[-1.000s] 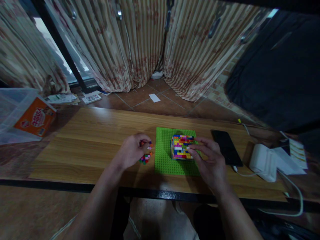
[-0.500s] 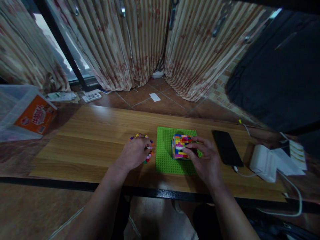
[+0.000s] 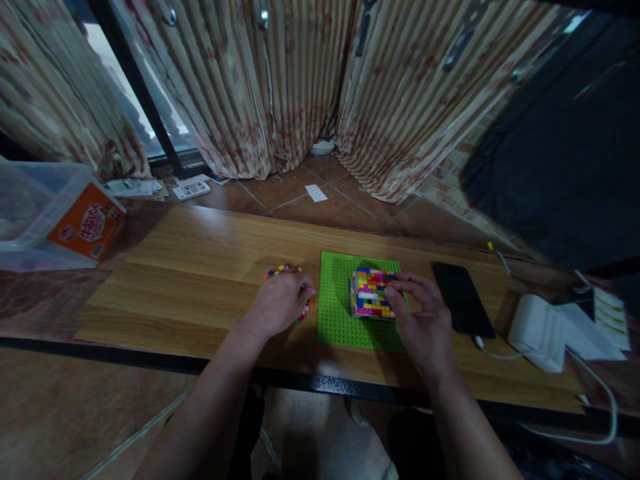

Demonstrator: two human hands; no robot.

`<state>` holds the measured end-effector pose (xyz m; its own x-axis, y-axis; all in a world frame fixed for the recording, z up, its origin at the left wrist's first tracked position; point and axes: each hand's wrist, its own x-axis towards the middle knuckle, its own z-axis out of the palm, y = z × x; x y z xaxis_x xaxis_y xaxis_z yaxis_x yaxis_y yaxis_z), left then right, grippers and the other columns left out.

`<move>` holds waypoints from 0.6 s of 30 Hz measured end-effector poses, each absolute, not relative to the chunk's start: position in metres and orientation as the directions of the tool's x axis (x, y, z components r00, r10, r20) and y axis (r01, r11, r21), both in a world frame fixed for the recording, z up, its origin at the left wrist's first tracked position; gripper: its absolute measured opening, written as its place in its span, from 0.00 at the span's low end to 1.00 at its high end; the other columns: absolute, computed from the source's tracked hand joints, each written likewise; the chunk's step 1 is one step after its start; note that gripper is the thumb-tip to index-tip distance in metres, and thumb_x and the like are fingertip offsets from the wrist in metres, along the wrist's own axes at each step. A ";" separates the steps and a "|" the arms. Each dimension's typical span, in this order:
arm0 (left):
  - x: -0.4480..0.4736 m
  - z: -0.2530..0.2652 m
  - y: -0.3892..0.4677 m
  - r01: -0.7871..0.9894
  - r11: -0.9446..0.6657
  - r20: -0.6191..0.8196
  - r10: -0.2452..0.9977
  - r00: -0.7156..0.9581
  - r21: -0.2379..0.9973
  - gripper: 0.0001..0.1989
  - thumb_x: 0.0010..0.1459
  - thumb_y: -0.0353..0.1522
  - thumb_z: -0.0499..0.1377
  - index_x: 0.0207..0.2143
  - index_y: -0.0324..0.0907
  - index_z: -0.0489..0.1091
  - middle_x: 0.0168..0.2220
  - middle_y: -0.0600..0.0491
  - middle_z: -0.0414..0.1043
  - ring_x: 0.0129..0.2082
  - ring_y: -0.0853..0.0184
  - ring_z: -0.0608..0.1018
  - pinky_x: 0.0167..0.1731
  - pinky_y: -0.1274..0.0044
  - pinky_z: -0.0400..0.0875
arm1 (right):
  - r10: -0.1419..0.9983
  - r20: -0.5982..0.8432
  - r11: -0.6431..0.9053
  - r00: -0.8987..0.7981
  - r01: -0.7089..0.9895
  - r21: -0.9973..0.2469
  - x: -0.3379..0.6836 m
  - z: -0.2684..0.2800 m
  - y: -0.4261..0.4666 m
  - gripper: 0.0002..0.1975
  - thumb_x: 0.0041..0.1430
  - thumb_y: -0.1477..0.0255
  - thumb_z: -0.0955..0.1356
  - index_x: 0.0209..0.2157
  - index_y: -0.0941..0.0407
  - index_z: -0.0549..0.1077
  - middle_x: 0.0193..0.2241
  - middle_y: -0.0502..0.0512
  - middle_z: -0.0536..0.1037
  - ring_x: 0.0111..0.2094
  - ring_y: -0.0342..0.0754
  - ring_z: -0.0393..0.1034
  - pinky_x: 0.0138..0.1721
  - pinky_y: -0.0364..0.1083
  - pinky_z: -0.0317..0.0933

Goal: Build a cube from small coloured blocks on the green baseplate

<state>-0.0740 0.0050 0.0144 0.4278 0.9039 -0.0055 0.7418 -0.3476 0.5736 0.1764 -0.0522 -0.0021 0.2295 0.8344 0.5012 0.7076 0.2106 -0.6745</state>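
Observation:
A block built of many-coloured toy bricks (image 3: 369,297) stands on a green studded baseplate (image 3: 334,327). My right hand (image 3: 423,313) is at the block's right end, thumb and fingertips against its top; what lies under the fingertips is hidden. To the left of the baseplate, my left hand (image 3: 280,300) hovers low over the table with its fingers pinched together. A small pink brick (image 3: 311,291) shows at the fingertips. Around and partly beneath that hand lie several loose small bricks (image 3: 283,269) in a curved row.
The wooden table (image 3: 165,287) carries a black phone (image 3: 463,300) on a cable and a white box-shaped device (image 3: 539,333) at right. Papers (image 3: 593,330) lie beyond it. A clear plastic bin (image 3: 60,220) with an orange label stands at far left. Curtains (image 3: 240,87) hang behind.
My right hand's fingertips have drawn back from the middle of the block's top to its right end. My left hand still pinches beside the loose bricks. The whole view has shifted slightly.

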 end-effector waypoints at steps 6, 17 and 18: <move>-0.065 0.017 0.001 0.544 -0.270 0.016 0.905 0.425 0.795 0.08 0.61 0.31 0.55 0.32 0.40 0.74 0.27 0.53 0.74 0.28 0.68 0.74 0.32 0.77 0.66 | 0.840 0.480 0.173 0.254 0.712 -0.680 0.167 -0.007 -0.048 0.11 0.57 0.62 0.71 0.36 0.54 0.79 0.45 0.59 0.75 0.49 0.55 0.69 0.51 0.59 0.62; -0.056 0.010 -0.001 0.204 -0.181 0.069 0.885 0.460 0.962 0.05 0.59 0.30 0.57 0.35 0.39 0.73 0.31 0.53 0.75 0.31 0.69 0.74 0.34 0.77 0.66 | 0.842 0.399 0.126 0.363 0.587 -0.800 0.163 -0.014 -0.044 0.10 0.52 0.62 0.74 0.32 0.54 0.79 0.46 0.58 0.73 0.47 0.54 0.70 0.48 0.56 0.65; -0.055 0.011 -0.002 0.193 -0.175 0.070 0.887 0.456 0.966 0.05 0.59 0.30 0.58 0.34 0.39 0.73 0.31 0.53 0.75 0.31 0.69 0.74 0.34 0.77 0.66 | 0.842 0.399 0.128 0.364 0.583 -0.802 0.163 -0.014 -0.044 0.10 0.52 0.62 0.74 0.32 0.54 0.79 0.46 0.58 0.73 0.47 0.53 0.70 0.48 0.56 0.65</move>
